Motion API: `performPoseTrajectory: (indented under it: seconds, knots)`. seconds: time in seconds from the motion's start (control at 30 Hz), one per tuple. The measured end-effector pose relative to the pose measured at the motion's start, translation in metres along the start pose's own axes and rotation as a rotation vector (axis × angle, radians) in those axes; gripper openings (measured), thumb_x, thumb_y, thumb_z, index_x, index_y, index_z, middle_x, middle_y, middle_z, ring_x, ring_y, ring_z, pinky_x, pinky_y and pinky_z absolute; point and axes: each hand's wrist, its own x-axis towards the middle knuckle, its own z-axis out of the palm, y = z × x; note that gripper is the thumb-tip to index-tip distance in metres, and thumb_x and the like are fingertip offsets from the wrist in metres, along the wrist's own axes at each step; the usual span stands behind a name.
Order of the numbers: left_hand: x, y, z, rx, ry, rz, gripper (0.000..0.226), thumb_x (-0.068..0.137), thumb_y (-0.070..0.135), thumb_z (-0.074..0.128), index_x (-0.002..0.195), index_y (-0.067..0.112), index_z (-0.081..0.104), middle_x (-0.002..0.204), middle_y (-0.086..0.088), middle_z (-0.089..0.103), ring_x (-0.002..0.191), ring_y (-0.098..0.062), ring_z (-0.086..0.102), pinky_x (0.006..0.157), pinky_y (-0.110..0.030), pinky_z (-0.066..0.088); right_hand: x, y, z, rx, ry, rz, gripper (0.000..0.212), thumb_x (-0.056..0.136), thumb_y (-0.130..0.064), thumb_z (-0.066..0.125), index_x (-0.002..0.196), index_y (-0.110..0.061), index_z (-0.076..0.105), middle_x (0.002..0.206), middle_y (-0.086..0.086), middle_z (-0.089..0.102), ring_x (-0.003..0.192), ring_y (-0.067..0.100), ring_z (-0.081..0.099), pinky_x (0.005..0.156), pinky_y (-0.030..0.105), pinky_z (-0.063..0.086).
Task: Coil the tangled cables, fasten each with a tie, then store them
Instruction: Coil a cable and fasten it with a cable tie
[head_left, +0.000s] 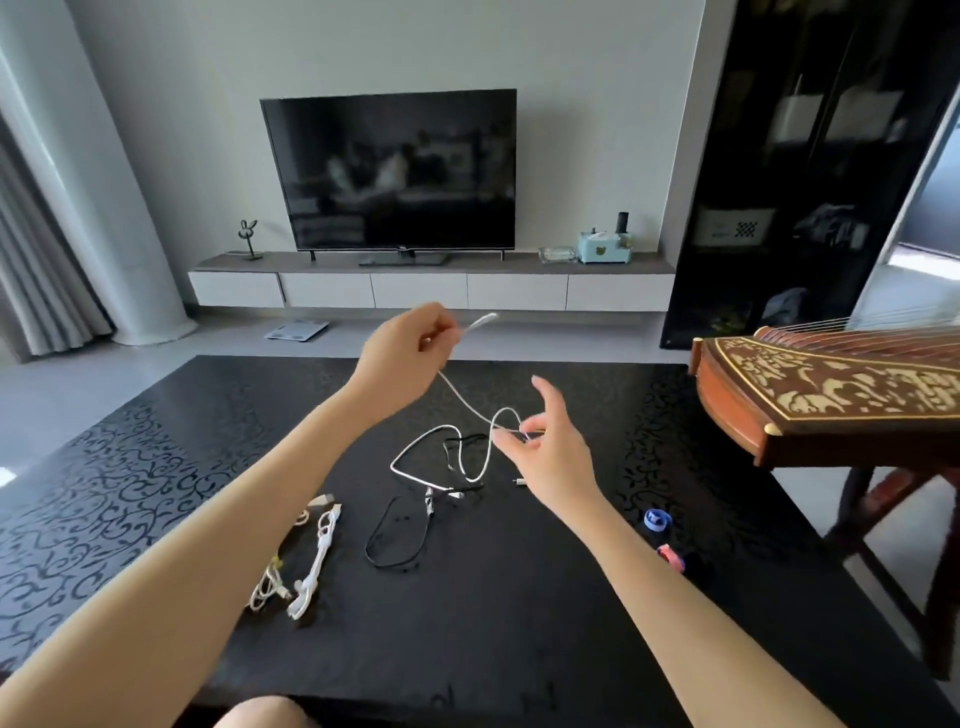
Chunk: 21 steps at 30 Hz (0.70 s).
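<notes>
My left hand (410, 348) is raised above the black table (156, 441) and pinches one end of a white cable (415, 447), its plug sticking out to the right. My right hand (545, 441) pinches the same cable lower down, where it loops. The rest of the white cable hangs to the table and crosses a thin black cable (400, 535) lying there. Two bundled white cables (311, 561) lie at the front left. A blue tie (657, 519) and a pink tie (670, 556) rest on the table to the right.
A wooden zither (831, 395) on a stand juts over the table's right side. Beyond the table stand a TV (389, 171) on a low white cabinet and a dark shelf unit (810, 171). My knee (260, 714) shows at the bottom edge.
</notes>
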Motion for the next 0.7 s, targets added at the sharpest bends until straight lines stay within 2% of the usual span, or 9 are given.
performPoseTrajectory:
  seconds: [0.07,0.1,0.17,0.23,0.3,0.4,0.5,0.6,0.7]
  knots:
    - [-0.003,0.027,-0.018,-0.084,-0.026,0.085,0.019,0.094,0.013,0.051,0.080,0.025,0.053,0.060,0.010,0.054,0.059,-0.011,0.048,0.064,-0.029,0.040,0.020,-0.041,-0.018,0.101,0.052,-0.108,0.084,0.083,-0.036,0.069,0.149,-0.030,0.017,0.092,0.003,0.062,0.079,0.018,0.062,0.077,0.032,0.051]
    - [-0.006,0.038,-0.024,-0.155,-0.048,0.127,0.022,0.095,0.010,0.050,0.080,0.026,0.052,0.060,0.011,0.054,0.058,-0.007,0.047,0.061,-0.023,0.039,0.031,-0.055,-0.025,0.129,0.063,-0.139,0.084,0.084,-0.034,0.069,0.149,-0.029,0.016,0.088,0.005,0.064,0.077,0.019,0.063,0.073,0.033,0.052]
    - [-0.010,0.059,-0.040,-0.323,-0.083,0.211,0.025,0.095,0.005,0.048,0.081,0.025,0.053,0.058,0.014,0.053,0.056,-0.002,0.044,0.056,-0.014,0.035,0.053,-0.080,-0.038,0.113,0.048,-0.184,0.064,0.088,-0.034,0.064,0.143,-0.023,0.032,0.083,0.007,0.066,0.073,0.019,0.065,0.066,0.033,0.053]
    - [-0.013,0.072,-0.056,-0.477,-0.088,0.267,0.022,0.094,0.008,0.046,0.082,0.024,0.054,0.057,0.015,0.052,0.054,-0.004,0.040,0.052,-0.013,0.032,0.068,-0.098,-0.046,0.111,-0.007,-0.171,0.028,0.095,-0.032,0.053,0.115,-0.013,0.058,0.077,0.006,0.063,0.061,0.016,0.063,0.056,0.029,0.053]
    - [-0.011,0.075,-0.069,-0.548,-0.030,0.282,0.018,0.092,0.014,0.044,0.080,0.024,0.054,0.057,0.014,0.051,0.053,-0.005,0.037,0.049,-0.014,0.031,0.080,-0.110,-0.053,0.223,-0.049,-0.095,0.027,0.100,-0.027,0.045,0.086,-0.011,0.060,0.069,0.007,0.058,0.052,0.015,0.060,0.048,0.024,0.052]
    - [-0.001,0.058,-0.078,-0.476,0.121,0.185,0.023,0.096,0.012,0.042,0.079,0.024,0.051,0.055,0.014,0.048,0.052,-0.008,0.034,0.050,-0.023,0.030,0.097,-0.137,-0.070,0.350,0.037,-0.109,0.026,0.101,-0.018,0.043,0.080,-0.008,0.056,0.071,0.009,0.057,0.058,0.017,0.060,0.060,0.023,0.056]
    - [0.005,0.031,-0.072,-0.227,0.153,0.028,0.020,0.099,0.015,0.042,0.081,0.022,0.047,0.059,0.010,0.049,0.052,-0.011,0.039,0.052,-0.031,0.034,0.114,-0.187,-0.102,0.317,0.176,-0.377,0.015,0.098,-0.005,0.044,0.092,-0.006,0.057,0.089,0.006,0.058,0.077,0.014,0.058,0.079,0.026,0.051]
    - [0.008,0.021,-0.060,-0.138,0.160,0.015,0.017,0.100,0.016,0.038,0.085,0.022,0.042,0.062,0.005,0.055,0.061,-0.024,0.051,0.062,-0.042,0.045,0.116,-0.245,-0.127,0.024,0.237,-0.724,0.013,0.095,-0.007,0.052,0.104,-0.003,0.061,0.095,-0.007,0.056,0.091,0.007,0.056,0.086,0.019,0.045]
    - [0.017,0.023,-0.053,-0.132,0.291,0.024,0.024,0.100,0.013,0.035,0.080,0.028,0.039,0.061,0.008,0.055,0.055,-0.014,0.048,0.054,-0.030,0.041,0.105,-0.278,-0.136,-0.291,0.348,-0.999,0.015,0.092,-0.017,0.058,0.102,-0.008,0.064,0.092,-0.012,0.057,0.097,0.012,0.049,0.081,0.021,0.036]
